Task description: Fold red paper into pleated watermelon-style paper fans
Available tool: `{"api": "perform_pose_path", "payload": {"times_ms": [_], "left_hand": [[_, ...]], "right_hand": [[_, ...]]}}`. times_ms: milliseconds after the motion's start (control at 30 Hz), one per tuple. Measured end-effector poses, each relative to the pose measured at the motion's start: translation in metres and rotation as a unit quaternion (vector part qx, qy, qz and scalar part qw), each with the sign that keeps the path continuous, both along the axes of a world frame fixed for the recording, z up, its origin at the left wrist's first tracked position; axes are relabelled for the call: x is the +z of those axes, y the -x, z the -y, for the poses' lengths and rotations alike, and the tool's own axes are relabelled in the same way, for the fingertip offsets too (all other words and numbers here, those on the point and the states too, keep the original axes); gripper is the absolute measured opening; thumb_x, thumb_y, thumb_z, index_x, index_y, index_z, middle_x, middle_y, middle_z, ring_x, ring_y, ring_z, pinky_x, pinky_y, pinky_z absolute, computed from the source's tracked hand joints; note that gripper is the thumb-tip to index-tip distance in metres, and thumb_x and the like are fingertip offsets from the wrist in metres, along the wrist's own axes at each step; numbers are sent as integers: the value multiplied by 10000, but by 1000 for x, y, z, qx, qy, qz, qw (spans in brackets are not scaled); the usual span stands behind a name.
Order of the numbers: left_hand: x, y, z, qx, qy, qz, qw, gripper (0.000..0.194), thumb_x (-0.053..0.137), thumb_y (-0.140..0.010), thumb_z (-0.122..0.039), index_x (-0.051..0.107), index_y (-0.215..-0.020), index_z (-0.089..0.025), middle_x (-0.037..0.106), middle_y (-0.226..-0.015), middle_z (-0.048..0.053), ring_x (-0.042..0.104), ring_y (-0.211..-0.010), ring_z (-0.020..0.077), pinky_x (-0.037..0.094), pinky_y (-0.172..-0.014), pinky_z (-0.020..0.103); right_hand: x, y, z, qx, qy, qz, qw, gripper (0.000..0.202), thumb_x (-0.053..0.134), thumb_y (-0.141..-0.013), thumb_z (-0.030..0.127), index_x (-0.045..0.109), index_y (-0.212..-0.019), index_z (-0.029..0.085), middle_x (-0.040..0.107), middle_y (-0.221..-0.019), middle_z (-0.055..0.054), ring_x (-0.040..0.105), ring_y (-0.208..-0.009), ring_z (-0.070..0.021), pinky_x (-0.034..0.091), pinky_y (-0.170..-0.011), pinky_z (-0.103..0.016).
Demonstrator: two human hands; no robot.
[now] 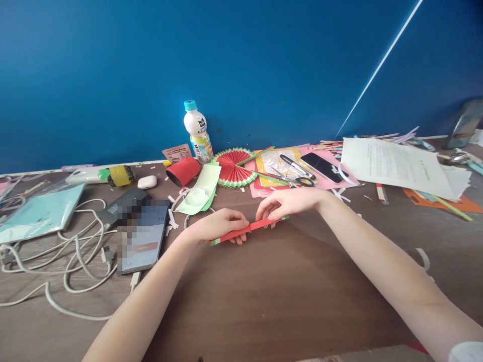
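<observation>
Both hands grip a narrow folded strip of red paper (pixel 253 227) with green and white ends, held just above the brown table (pixel 264 291). My left hand (pixel 219 224) pinches it left of its middle, thumb on top and fingertips below. Closed on the right part is my right hand (pixel 285 203), its fingers bent over the strip. Behind them stands a round pleated red paper fan (pixel 236 168) with a green and white rim and thin sticks. Scissors (pixel 298 181) lie to its right on coloured paper. A green sheet (pixel 206 183) carries a roll of clear tape (pixel 196 197).
A bottle (pixel 199 138) stands by the blue wall, near a red cylinder (pixel 183 171). Left are a phone (pixel 145 239), white cables (pixel 81 241) and an earphone case (pixel 147 182). Right are a black phone (pixel 324 167), printed sheets (pixel 392 168) and paper strips (pixel 405 137).
</observation>
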State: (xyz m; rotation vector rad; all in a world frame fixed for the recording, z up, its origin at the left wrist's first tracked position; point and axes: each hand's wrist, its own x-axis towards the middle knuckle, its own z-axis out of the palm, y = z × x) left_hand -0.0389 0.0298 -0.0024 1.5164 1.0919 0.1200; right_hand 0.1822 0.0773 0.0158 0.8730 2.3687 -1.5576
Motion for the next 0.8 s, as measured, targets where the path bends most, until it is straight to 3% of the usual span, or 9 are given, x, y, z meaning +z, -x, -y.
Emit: {"api": "perform_pose_path", "payload": {"times_ms": [133, 267, 333, 433, 500, 600, 667, 800], "left_hand": [[14, 15, -6, 58, -132, -8, 989, 360, 452, -766, -463, 619, -907, -177, 668, -956, 44, 604, -887, 174, 452, -791, 264], [31, 39, -11, 126, -267, -147, 944, 293, 419, -754, -413, 608, -750, -189, 660, -833, 17, 586, -789, 168, 427, -707, 259], [33, 44, -10, 94, -252, -252, 930, 296, 452, -720, -451, 599, -702, -195, 641, -737, 12, 568, -693, 174, 395, -611, 261], [24, 41, -7, 34, -207, -361, 909, 314, 515, -653, -511, 578, -667, -203, 611, -650, 13, 539, -616, 179, 326, -528, 255], [15, 36, -5, 18, -188, -381, 905, 264, 590, -574, -454, 534, -586, -196, 584, -594, 12, 508, -551, 166, 297, -502, 250], [10, 31, -5, -7, -184, -364, 913, 124, 541, -588, -310, 505, -583, -191, 583, -624, 13, 489, -546, 151, 288, -493, 244], [18, 32, -4, -18, -172, -339, 925, 91, 517, -600, -277, 501, -597, -187, 583, -632, 9, 491, -555, 146, 296, -488, 242], [48, 41, 1, -19, -175, -263, 949, 128, 498, -670, -319, 518, -662, -192, 553, -630, -22, 470, -579, 125, 323, -510, 227]], "right_hand": [[2, -6, -2, -35, -76, 31, 996, 353, 474, -715, 154, 639, -1025, 170, 664, -1003, -31, 596, -876, -161, 432, -692, -218], [7, -10, -1, -74, -174, 48, 981, 334, 453, -705, 120, 668, -939, 223, 670, -964, 5, 587, -831, -152, 411, -676, -227], [5, -9, -1, -92, -225, 59, 968, 335, 445, -697, 104, 674, -902, 236, 669, -940, 5, 581, -791, -152, 400, -644, -235], [-1, -8, -2, -121, -290, 70, 947, 341, 444, -684, 79, 676, -883, 230, 663, -923, -13, 569, -744, -150, 387, -609, -242], [-7, -7, -3, -135, -314, 74, 937, 345, 446, -683, 64, 675, -886, 225, 661, -930, -20, 568, -740, -151, 383, -599, -243], [-15, -8, -8, -124, -321, 60, 937, 311, 455, -702, 60, 675, -851, 222, 666, -923, -18, 577, -769, -157, 393, -628, -250], [-19, -9, -11, -112, -320, 44, 940, 279, 470, -720, 72, 677, -835, 219, 671, -906, -18, 581, -788, -162, 406, -681, -264], [-20, -7, -12, -114, -349, -5, 930, 262, 499, -736, 100, 674, -887, 225, 653, -989, -35, 564, -919, -192, 416, -798, -309]]}}
